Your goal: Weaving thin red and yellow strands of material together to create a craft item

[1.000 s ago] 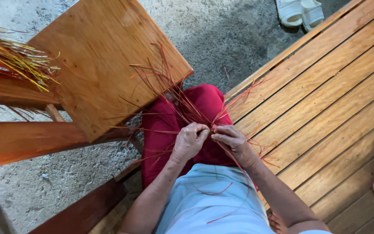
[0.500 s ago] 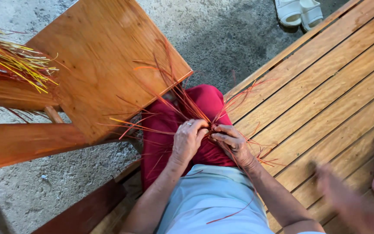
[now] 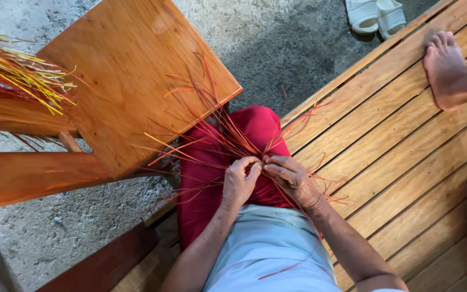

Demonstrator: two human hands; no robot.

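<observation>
Work in hand: the two hands meet over the lap and pinch a small woven knot (image 3: 266,159) of thin red-orange strands (image 3: 220,135)
Done, as I judge it: only a very small start is woven, a tight knot between the fingertips, not bigger than the fingertips themselves
Left, as I judge it: nearly all; most of the strands are loose and fan out away from both hands, over the red trousers (image 3: 212,162) and toward the wooden stool (image 3: 131,70)
Left hand (image 3: 239,181): fingers curled in, thumb and forefinger closed narrow on the knot, back of the hand up, wrist bent slightly inward
Right hand (image 3: 290,178): fingers folded flat over the strands, tips pressing the same knot from the other side, touching the left fingertips
Arms: both forearms come up from the body and converge, elbows out
Beyond the left hand: the stool, and further a bundle of yellow and red strands (image 3: 17,73) on a wooden beam
Beside the right hand: a slatted wooden platform (image 3: 406,140); well apart on it is another person's bare foot (image 3: 447,67)
Far past both hands: white sandals (image 3: 377,16) on the concrete floor
</observation>
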